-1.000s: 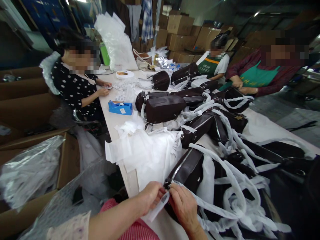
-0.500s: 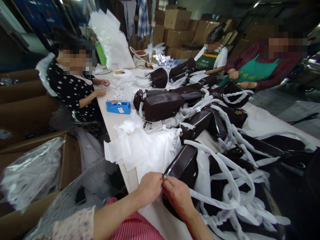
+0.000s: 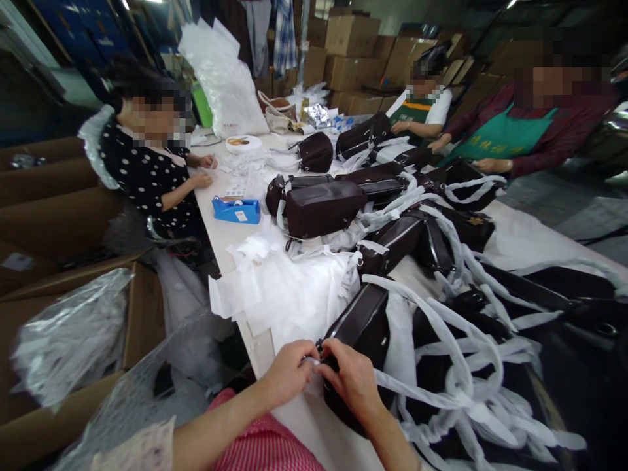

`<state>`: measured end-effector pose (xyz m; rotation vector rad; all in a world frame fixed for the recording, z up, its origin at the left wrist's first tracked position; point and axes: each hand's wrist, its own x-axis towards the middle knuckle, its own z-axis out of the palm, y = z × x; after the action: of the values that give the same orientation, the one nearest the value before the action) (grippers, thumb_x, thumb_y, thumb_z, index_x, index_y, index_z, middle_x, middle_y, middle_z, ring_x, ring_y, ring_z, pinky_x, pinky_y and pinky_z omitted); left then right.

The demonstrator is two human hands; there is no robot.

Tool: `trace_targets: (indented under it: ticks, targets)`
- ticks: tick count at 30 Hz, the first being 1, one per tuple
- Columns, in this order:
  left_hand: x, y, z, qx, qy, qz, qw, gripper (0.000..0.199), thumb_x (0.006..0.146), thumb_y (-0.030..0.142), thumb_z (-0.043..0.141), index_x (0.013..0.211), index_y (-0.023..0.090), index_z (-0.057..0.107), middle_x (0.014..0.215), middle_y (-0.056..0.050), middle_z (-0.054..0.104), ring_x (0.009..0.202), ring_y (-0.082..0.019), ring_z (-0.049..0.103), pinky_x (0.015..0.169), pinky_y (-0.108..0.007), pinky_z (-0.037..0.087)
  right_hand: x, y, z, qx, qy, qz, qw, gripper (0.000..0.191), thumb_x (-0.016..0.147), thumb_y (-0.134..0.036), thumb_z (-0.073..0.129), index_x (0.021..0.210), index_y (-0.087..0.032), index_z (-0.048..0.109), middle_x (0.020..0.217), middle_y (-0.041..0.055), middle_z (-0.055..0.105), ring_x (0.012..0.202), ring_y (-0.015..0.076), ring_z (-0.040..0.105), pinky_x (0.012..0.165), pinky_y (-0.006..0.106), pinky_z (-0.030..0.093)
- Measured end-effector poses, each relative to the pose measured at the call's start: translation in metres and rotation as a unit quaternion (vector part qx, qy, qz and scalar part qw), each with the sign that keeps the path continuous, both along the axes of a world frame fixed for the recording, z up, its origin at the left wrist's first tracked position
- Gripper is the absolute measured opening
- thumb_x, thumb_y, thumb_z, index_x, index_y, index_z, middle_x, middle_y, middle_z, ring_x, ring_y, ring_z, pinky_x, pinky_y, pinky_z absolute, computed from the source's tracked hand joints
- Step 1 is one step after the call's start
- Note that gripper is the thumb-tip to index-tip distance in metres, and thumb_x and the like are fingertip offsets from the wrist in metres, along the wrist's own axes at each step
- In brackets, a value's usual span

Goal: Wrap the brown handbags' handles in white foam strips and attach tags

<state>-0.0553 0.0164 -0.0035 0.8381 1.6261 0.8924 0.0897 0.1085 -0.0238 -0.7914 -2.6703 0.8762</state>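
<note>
- Dark brown leather handbag (image 3: 358,333) kept at the table edge (image 3: 259,347), within reach.
- Left hand (image 3: 288,373), right hand (image 3: 350,383): fingers clenched on its corner, beside white nonwoven strap (image 3: 422,392), bag thereby steadied.

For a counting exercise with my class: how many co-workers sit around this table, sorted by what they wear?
Green apron: 2 (the far co-worker and the right co-worker)
Polka-dot blouse: 1 (the left co-worker)
Total: 3
</note>
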Motion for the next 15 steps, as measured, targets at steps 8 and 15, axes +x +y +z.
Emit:
trace_targets:
  ticks: [8,15]
  targets:
    - [0.001,0.001,-0.022,-0.049,-0.084,0.09,0.991,0.012,0.072,0.013,0.045,0.077,0.017,0.055,0.046,0.006,0.049,0.041,-0.011,0.05,0.04,-0.02,0.039,-0.003,-0.005,-0.002,0.094,0.062,0.052,0.992,0.011,0.091,-0.022,0.051,0.085,-0.022,0.061,0.088,0.0035,0.067,0.08,0.0178,0.061,0.069,0.028,0.043]
    - [-0.005,0.002,-0.029,-0.172,-0.27,0.16,0.934,0.005,0.068,0.012,0.056,0.071,0.015,0.054,0.052,0.002,0.058,0.042,-0.01,0.053,0.038,-0.017,0.033,0.0,-0.02,-0.017,0.275,0.068,0.081,0.956,0.029,0.097,-0.016,0.035,0.103,-0.018,0.063,0.098,0.0068,0.068,0.076,0.0175,0.056,0.068,0.034,0.035]
